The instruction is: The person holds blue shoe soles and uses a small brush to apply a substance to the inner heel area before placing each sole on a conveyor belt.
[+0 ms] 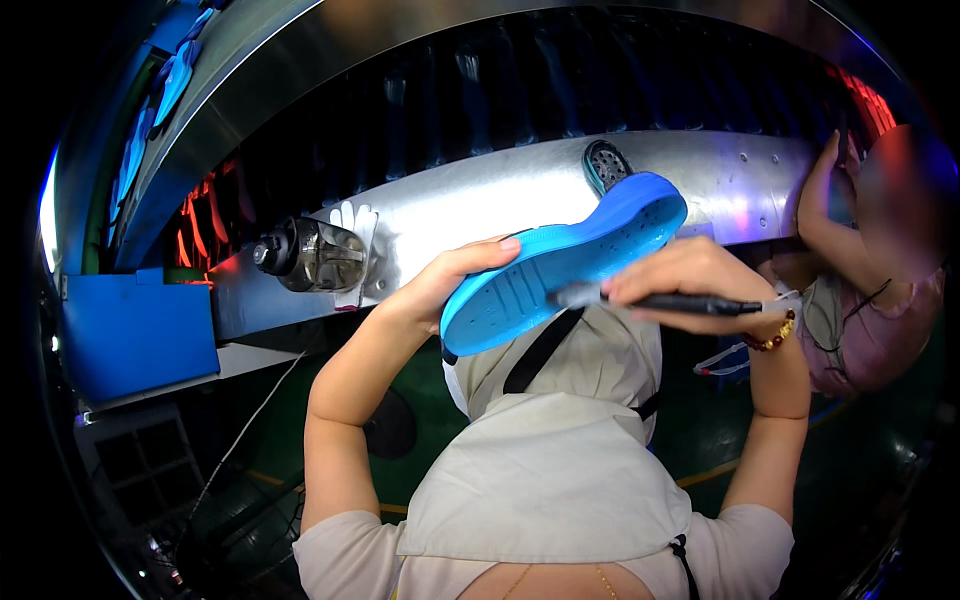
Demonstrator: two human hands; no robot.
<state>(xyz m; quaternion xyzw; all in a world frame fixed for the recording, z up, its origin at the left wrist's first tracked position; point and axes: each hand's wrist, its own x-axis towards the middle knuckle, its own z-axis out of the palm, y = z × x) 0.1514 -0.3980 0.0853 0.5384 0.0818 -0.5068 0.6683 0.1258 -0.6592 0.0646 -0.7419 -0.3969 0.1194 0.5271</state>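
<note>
My left hand [455, 280] grips the heel end of a bright blue shoe sole [590, 250], thumb over its rim. The sole is tilted with its hollow inner side up, showing ribs and small holes. In my right hand [700, 280] is a black-handled brush [690, 302]; its blurred bristle end meets the inside of the sole near the ribs. Just beyond the toe end, a dark perforated sole with a teal rim [606, 168] lies on the metal bench [480, 200], partly hidden by the blue one.
A dark see-through bottle with a black lid [310, 255] lies on the bench at left, beside a white glove [355, 220]. More blue soles [178, 80] line the far left, above a blue box [140, 335]. At right a co-worker [875, 310] sits with raised arms.
</note>
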